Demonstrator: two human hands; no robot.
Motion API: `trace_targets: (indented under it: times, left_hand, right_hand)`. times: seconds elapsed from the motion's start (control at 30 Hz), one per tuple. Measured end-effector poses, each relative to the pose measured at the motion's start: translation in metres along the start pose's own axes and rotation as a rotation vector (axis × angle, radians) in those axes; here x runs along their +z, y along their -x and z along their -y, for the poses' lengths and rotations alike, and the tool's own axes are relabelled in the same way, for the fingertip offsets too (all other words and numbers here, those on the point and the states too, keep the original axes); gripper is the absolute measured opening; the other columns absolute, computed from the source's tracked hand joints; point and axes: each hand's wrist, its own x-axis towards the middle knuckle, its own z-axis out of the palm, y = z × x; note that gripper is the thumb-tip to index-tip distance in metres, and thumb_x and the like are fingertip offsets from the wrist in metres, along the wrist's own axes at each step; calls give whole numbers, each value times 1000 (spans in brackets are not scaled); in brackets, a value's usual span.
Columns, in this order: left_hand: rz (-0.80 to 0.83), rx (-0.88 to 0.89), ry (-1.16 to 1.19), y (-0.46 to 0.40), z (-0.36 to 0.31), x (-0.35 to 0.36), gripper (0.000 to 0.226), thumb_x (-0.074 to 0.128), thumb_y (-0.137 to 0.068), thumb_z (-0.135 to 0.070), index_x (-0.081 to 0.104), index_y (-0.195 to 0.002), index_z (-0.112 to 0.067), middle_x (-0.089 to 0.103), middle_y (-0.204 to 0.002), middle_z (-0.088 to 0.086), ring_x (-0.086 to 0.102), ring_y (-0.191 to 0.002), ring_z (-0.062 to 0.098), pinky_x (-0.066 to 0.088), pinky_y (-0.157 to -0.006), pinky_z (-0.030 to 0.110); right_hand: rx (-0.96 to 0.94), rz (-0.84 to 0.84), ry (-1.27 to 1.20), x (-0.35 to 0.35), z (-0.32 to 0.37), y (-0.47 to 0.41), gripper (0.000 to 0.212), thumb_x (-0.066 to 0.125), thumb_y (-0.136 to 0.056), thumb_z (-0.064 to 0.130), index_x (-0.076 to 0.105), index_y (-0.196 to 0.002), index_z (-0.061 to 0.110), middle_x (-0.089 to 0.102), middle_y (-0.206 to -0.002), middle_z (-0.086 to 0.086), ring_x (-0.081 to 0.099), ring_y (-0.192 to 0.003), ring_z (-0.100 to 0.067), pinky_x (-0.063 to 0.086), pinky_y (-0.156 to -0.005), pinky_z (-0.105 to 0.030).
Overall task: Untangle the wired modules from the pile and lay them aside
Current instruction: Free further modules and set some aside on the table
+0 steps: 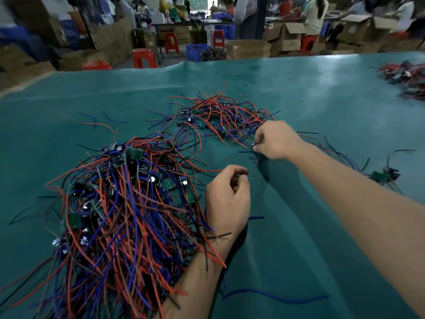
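A: Where is the module being worked?

B: The right hand [277,140] pinches a small wired module [254,147] at the near right fringe of the spread-out heap [216,118], out toward the middle of the green table cover [322,88]. Its leads run back into that heap's red and blue wires.

A: And the big pile?

B: The dense pile [119,203] sits by the near left edge of the cover. The left hand [227,199] lies just beside it, wrist among the wires, fingers curled with thumb to fingertips; whether it holds a thin wire I cannot tell.

A: How would you do this step well?

B: I'd judge it best to draw the module slowly along the line of its own leads, away from the heap, stopping if neighbours lift with it. The left hand could pin the heap down.

A: Arm pose?

B: Right forearm stretched forward across the cover, wrist bent down, fingertips low on the cloth. One loose module [386,176] lies toward the right edge, and another tangle [407,77] at the far right corner.
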Motion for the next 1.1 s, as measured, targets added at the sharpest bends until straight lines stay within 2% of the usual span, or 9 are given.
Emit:
trace_targets:
  times: [0.1, 0.17, 0.37, 0.5, 0.63, 0.8, 0.9, 0.97, 1.1]
  left_hand:
    - [5, -9, -11, 1, 0, 0, 14, 62, -90, -7, 72, -88, -16, 66, -70, -11, 58, -63, 0, 49, -66, 26]
    - [12, -24, -4, 1, -1, -1, 14, 61, -90, -8, 71, -88, -17, 66, -68, -9, 59, -62, 4, 53, -66, 30]
    - [29, -76, 73, 3, -2, -1, 14, 57, -93, -10, 69, -89, -16, 66, -71, 8, 63, -67, 31, 55, -66, 46]
    - [31, -77, 83, 3, -2, -1, 15, 56, -95, -11, 68, -89, -17, 66, -70, 7, 62, -65, 30, 55, -66, 45]
    - [11, -93, 142, 3, -3, -1, 25, 45, -105, -21, 67, -92, -18, 67, -66, 4, 56, -52, 17, 51, -57, 36]
    - [16, -157, 269, 4, -7, -1, 47, 34, -105, -45, 67, -94, -14, 69, -68, 14, 55, -47, 18, 37, -46, 24]
    - [84, -142, 236, 3, -8, -1, 60, 40, -92, -60, 70, -82, -9, 68, -65, 17, 55, -51, 17, 40, -47, 31]
    - [113, -52, 126, 3, -4, -1, 50, 52, -90, -53, 73, -82, -8, 71, -68, 10, 58, -60, 14, 50, -58, 42]
    - [100, -40, 102, 2, 2, -1, 20, 66, -86, -25, 77, -93, -9, 76, -81, 2, 67, -71, 12, 58, -72, 43]
  right_hand:
    - [87, -95, -236, -29, -6, 1, 14, 79, -86, 31, 79, -93, 18, 74, -93, -8, 66, -96, -25, 42, -79, -24]
    - [127, -179, -377, -58, -11, 2, 17, 81, -84, 32, 80, -90, 16, 75, -94, -11, 65, -96, -26, 45, -80, -29]
    - [120, -352, -663, -137, -14, 16, 8, 73, -91, 16, 71, -83, 13, 73, -94, -12, 60, -71, -14, 50, -74, -29]
    - [-2, -200, -1260, -164, -2, 41, 15, 59, -98, 15, 62, -84, 20, 73, -73, 3, 66, -67, -11, 58, -79, -29]
    - [-131, 27, -1673, -146, 7, 73, 20, 58, -92, 10, 74, -82, 16, 71, -78, 3, 63, -66, -8, 56, -70, -24]
    - [109, 360, -1813, -55, 7, 99, 34, 56, -82, 9, 73, -109, 0, 64, -88, -5, 62, -60, -9, 57, -60, -23]
    - [204, 438, -1767, -11, 7, 109, 44, 56, -77, 3, 69, -119, -2, 63, -81, -6, 63, -58, -12, 57, -56, -24]
    - [187, 443, -1710, 4, 9, 110, 42, 57, -75, -3, 70, -114, 2, 65, -75, -4, 63, -54, -9, 57, -53, -23]
    - [220, 361, -1684, 11, 13, 108, 36, 48, -86, -18, 69, -101, 7, 60, -62, -3, 58, -45, -8, 53, -45, -22]
